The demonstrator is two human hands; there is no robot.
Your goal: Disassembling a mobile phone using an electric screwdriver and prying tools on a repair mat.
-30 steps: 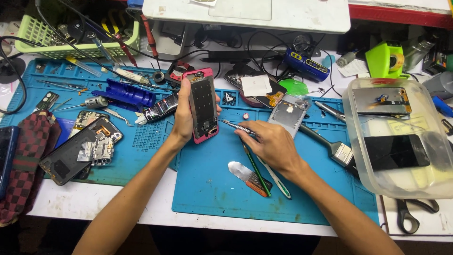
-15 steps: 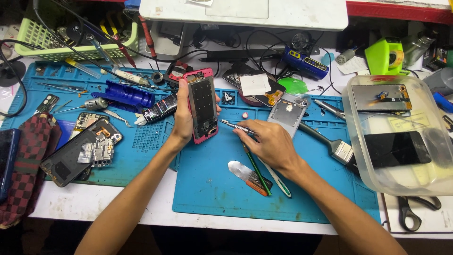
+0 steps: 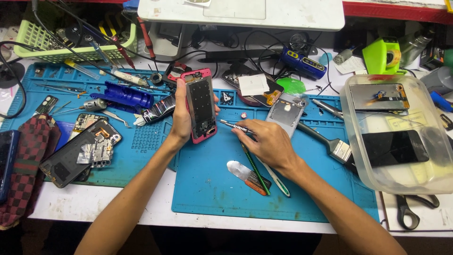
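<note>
Head view, looking down on a cluttered repair desk [image 3: 118, 208]. Left hand [image 3: 181, 118] closes its grip around an opened pink-framed phone [image 3: 202, 105], held upright above the blue work mat [image 3: 212, 189]. Right hand [image 3: 264, 141] pinches a slim metal screwdriver [image 3: 232, 125], tip pointing at the phone's lower right edge. Beside the right wrist lie an orange-tipped pry tool [image 3: 247, 177] and green tweezers [image 3: 257, 170]; a clear plastic tub [image 3: 439, 174] of screens sits at right.
</note>
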